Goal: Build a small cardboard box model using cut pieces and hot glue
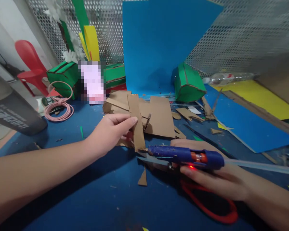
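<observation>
My left hand (113,130) pinches a narrow cardboard strip (136,123) between thumb and fingers, holding it roughly upright. In my right hand (214,179) is a blue hot glue gun (183,155), with a red light glowing on it and a clear glue stick (260,166) coming out of its back. The gun's nozzle is at the strip's lower end; I cannot tell whether they touch. Scissors with red handles (212,208) lie beneath the gun, partly hidden by my right hand. Behind the strip is a larger cardboard piece (159,117) with smaller parts on it.
A grey bottle (16,109) and a coiled pink cable (59,110) stand at the left. Green boxes (189,82) and a blue sheet (159,48) are at the back. Blue board (250,125), a plastic bottle (231,78) and cardboard scraps (189,114) lie to the right.
</observation>
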Tool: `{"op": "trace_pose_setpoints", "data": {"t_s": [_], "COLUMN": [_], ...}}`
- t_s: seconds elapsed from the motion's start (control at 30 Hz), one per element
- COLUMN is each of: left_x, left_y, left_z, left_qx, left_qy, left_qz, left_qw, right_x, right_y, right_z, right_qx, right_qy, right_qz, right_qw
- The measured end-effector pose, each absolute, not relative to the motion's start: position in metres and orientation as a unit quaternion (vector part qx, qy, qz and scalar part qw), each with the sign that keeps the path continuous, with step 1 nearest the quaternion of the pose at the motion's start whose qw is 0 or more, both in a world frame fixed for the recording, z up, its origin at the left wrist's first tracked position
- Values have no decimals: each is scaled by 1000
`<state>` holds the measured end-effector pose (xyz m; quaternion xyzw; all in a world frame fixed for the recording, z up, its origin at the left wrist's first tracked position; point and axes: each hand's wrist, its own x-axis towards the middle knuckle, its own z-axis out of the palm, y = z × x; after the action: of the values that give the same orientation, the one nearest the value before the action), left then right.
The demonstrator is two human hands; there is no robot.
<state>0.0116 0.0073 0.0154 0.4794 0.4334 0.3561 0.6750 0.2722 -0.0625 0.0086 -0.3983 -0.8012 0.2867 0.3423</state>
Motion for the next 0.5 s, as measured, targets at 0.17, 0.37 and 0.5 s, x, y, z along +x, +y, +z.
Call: {"op": "trace_pose_setpoints", "data": {"t_s": [0.17, 0.37, 0.5], "left_x": [11, 11, 12], "left_y": [8, 8, 8], "left_z": [12, 11, 11], "left_qx": [478, 485, 482], "left_qy": [436, 437, 424], "left_qz": [354, 357, 360], "left_qw": [675, 668, 677], "right_x": [268, 266, 270], "right_y": [-63, -67, -71], "right_z": [14, 14, 8], "right_qx": [-384, -399, -411], "right_qy": [-812, -807, -795], "right_qz": [294, 289, 274], "right_qw": [328, 325, 351]}}
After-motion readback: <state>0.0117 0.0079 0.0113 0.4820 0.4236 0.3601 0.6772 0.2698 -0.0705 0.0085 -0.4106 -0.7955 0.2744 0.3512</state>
